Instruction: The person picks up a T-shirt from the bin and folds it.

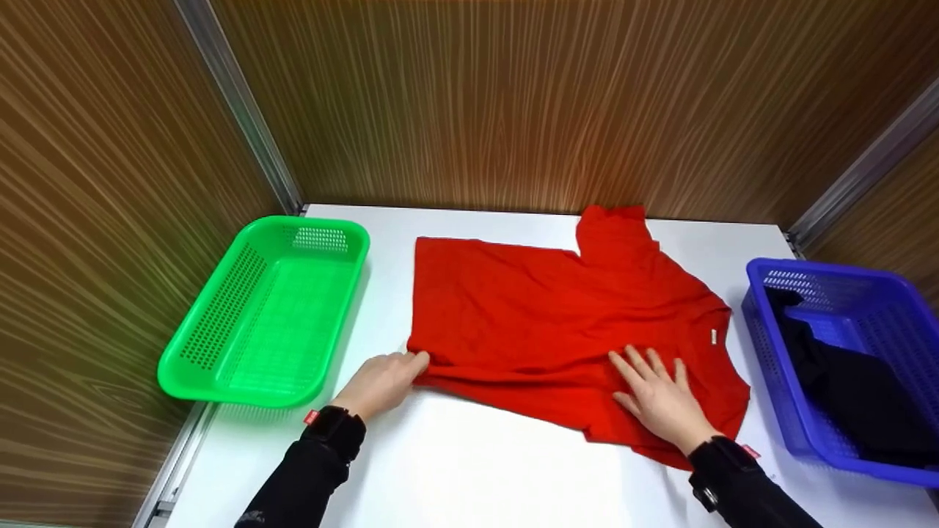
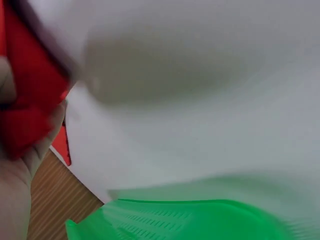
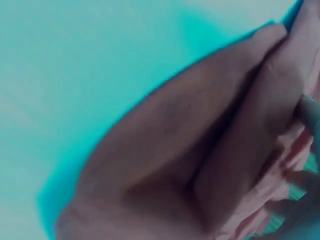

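Note:
A red T-shirt (image 1: 513,308) lies spread sideways on the white table, its neckline with a small white label at the right and its hem at the left. One sleeve points to the back wall. My left hand (image 1: 383,383) pinches the near corner of the hem, and folds run along the near side from there. In the left wrist view, red cloth (image 2: 35,85) is bunched between thumb and fingers. My right hand (image 1: 660,403) rests on the shirt near the chest with fingers spread. The right wrist view is blurred and off-colour, with shirt folds (image 3: 165,135) beside the fingers.
A green plastic basket (image 1: 334,352) stands at the left of the table (image 1: 469,469). To the right is a blue basket (image 1: 788,411) with black cloth (image 1: 858,396) inside. Wood-grain panels (image 1: 477,103) enclose the back and sides.

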Available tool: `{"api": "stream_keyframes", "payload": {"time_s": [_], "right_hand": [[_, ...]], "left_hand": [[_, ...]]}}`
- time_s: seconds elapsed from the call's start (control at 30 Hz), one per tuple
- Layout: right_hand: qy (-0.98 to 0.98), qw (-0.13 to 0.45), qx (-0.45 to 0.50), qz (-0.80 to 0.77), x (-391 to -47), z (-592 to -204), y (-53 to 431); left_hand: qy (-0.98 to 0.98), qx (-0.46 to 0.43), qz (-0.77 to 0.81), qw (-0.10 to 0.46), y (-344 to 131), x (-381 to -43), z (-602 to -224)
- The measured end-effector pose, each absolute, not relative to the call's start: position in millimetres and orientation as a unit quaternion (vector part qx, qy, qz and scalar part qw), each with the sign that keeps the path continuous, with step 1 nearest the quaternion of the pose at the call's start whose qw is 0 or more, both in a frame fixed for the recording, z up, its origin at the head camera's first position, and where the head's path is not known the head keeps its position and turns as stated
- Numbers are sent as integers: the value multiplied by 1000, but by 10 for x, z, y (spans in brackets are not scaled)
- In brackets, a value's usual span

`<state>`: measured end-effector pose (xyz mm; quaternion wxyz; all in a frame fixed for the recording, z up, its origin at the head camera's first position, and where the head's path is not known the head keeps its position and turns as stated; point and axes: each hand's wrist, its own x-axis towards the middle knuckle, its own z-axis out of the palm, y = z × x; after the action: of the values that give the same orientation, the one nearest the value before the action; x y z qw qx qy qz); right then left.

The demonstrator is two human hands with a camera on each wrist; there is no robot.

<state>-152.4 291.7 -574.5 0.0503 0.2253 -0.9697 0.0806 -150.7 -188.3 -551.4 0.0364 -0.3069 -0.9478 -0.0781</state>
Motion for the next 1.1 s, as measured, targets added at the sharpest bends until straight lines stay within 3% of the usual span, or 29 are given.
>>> {"api": "stream_keyframes", "payload": {"time_s": [0.13, 0.33, 0.4, 0.57, 0.63, 0.7, 0.9, 1.1], "right_hand": [[-940, 57, 303, 147, -1388, -5722, 2912], [-913, -7, 375, 161, -1101, -5760, 2980], [-912, 13, 382, 148, -1043, -5796, 2996], [-906, 144, 375, 132, -1029, -5875, 3011], [-906, 169, 357, 152, -1047, -5882, 3016], [-909, 164, 334, 188, -1058, -5876, 3026], [-919, 79, 337, 189, -993, -5865, 3100], [-910, 165, 337, 180, -1032, -5934, 3111]], "left_hand": [[-957, -264, -117, 21, -1866, -1516, -5532], [-956, -244, -160, 1, -1858, -1530, -5495], [-954, -250, -165, -5, -1865, -1534, -5488], [-951, -271, -151, -2, -1884, -1535, -5484], [-951, -268, -156, -10, -1887, -1526, -5470], [-951, -260, -168, -25, -1887, -1512, -5444], [-951, -241, -192, -37, -1877, -1506, -5383], [-954, -230, -190, -28, -1875, -1534, -5383]]}}
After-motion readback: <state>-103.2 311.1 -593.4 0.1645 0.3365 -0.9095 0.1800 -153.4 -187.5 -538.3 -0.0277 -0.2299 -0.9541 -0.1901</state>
